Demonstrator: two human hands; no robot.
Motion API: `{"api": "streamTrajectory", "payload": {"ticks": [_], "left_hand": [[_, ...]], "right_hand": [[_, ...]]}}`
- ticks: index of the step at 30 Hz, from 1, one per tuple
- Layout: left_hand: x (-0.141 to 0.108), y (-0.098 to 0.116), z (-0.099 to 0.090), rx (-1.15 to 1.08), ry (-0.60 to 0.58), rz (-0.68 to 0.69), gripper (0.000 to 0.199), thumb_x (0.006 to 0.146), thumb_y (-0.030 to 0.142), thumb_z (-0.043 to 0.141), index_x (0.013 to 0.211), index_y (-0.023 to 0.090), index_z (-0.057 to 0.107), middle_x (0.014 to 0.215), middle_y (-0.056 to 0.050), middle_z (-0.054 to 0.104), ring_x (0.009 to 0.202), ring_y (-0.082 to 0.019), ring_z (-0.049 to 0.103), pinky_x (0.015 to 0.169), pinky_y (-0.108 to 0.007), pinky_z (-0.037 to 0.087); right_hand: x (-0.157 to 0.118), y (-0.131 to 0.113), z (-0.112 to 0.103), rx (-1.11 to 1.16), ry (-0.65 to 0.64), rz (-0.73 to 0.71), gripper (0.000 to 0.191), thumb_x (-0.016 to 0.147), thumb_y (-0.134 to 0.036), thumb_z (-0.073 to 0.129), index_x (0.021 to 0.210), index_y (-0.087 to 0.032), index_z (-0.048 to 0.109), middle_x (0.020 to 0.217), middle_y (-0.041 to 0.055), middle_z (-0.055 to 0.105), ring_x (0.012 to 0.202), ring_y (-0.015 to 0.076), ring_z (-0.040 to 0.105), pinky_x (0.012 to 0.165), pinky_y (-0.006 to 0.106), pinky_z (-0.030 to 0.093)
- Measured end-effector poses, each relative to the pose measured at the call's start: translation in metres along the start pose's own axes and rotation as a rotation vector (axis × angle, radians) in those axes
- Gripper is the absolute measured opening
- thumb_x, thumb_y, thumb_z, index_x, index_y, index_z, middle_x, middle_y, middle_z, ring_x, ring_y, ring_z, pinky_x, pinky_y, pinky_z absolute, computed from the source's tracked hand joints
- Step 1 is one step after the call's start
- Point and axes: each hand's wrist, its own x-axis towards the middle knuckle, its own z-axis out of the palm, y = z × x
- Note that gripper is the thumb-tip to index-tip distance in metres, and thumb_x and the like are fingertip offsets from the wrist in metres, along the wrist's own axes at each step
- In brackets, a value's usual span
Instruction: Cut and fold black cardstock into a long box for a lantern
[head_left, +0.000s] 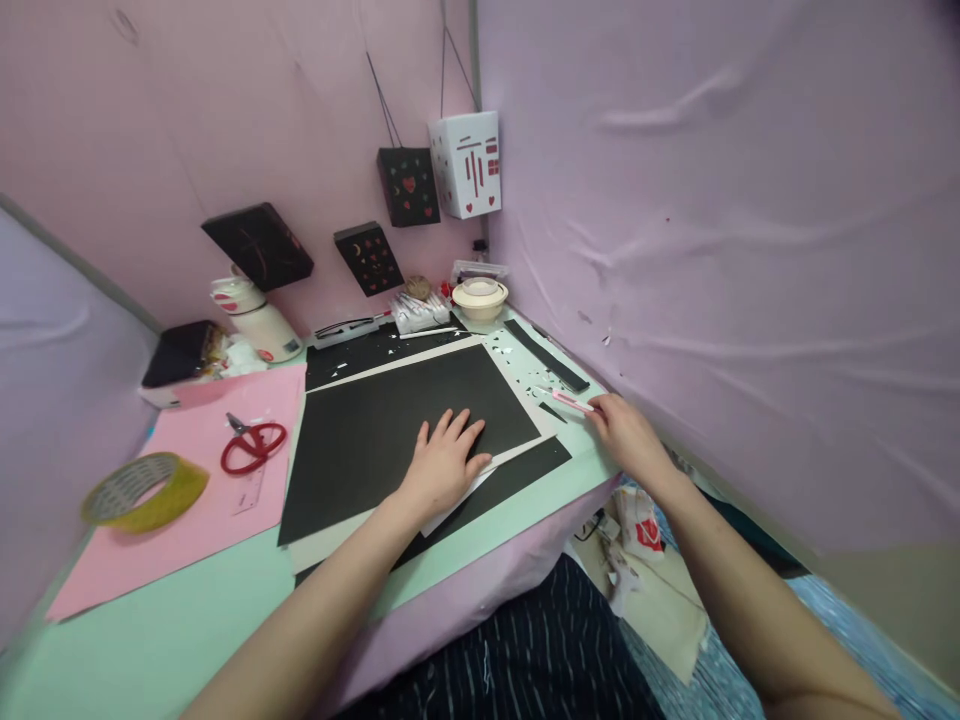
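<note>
My left hand (444, 462) lies flat with spread fingers on a large black sheet of card (375, 420), near its front right part. White paper edges show under that sheet, and another black sheet (525, 468) sticks out below at the front. My right hand (626, 432) is closed round a pink craft knife (568, 401) at the right side of the table. The knife's tip points left, over the pale green table top among small black scraps. A thin black offcut (553, 412) lies just below the knife, and a long black strip (546, 355) lies behind it.
On pink paper (180, 430) at the left are red-handled scissors (253, 443) and a roll of yellow tape (146, 492). A white bottle (259, 320), a cream bowl (480, 298) and a pack of white pens (420, 312) stand at the back. Decorated boxes (466, 165) hang above.
</note>
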Motion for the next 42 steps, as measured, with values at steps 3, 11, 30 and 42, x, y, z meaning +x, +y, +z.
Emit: {"api": "streamTrajectory", "payload": {"ticks": [3, 11, 30, 42], "left_hand": [[-0.009, -0.004, -0.004, -0.017, -0.029, 0.034, 0.055, 0.097, 0.054, 0.034, 0.144, 0.028, 0.039, 0.157, -0.003, 0.029, 0.146, -0.030, 0.018, 0.115, -0.060, 0.016], [-0.021, -0.007, -0.007, -0.026, -0.032, 0.095, 0.064, 0.091, 0.063, 0.042, 0.145, 0.028, 0.038, 0.158, -0.004, 0.027, 0.146, -0.030, 0.016, 0.116, -0.058, 0.014], [-0.022, -0.009, -0.003, -0.045, 0.002, 0.092, 0.064, 0.091, 0.064, 0.041, 0.144, 0.029, 0.038, 0.157, -0.004, 0.028, 0.147, -0.029, 0.016, 0.116, -0.058, 0.013], [0.007, -0.006, -0.013, -0.033, -0.028, 0.110, 0.061, 0.092, 0.056, 0.045, 0.144, 0.024, 0.040, 0.154, -0.010, 0.034, 0.144, -0.031, 0.024, 0.116, -0.055, 0.016]], "right_hand": [[-0.017, 0.002, -0.012, 0.044, -0.069, -0.063, 0.020, 0.093, -0.026, 0.044, 0.099, -0.019, 0.063, 0.096, 0.0084, 0.064, 0.090, 0.0240, 0.059, 0.076, 0.033, 0.042], [-0.035, 0.010, -0.007, 0.093, -0.103, -0.163, 0.025, 0.094, -0.032, 0.044, 0.098, -0.019, 0.065, 0.093, 0.0079, 0.064, 0.088, 0.0237, 0.060, 0.077, 0.034, 0.044], [-0.041, 0.007, -0.006, 0.159, -0.112, -0.163, 0.025, 0.094, -0.035, 0.044, 0.099, -0.024, 0.065, 0.095, 0.0059, 0.066, 0.087, 0.0222, 0.062, 0.074, 0.032, 0.046], [-0.020, 0.019, -0.020, 0.262, -0.226, -0.236, 0.026, 0.094, -0.036, 0.043, 0.098, -0.024, 0.066, 0.099, 0.0062, 0.067, 0.091, 0.0228, 0.061, 0.079, 0.035, 0.047]]}}
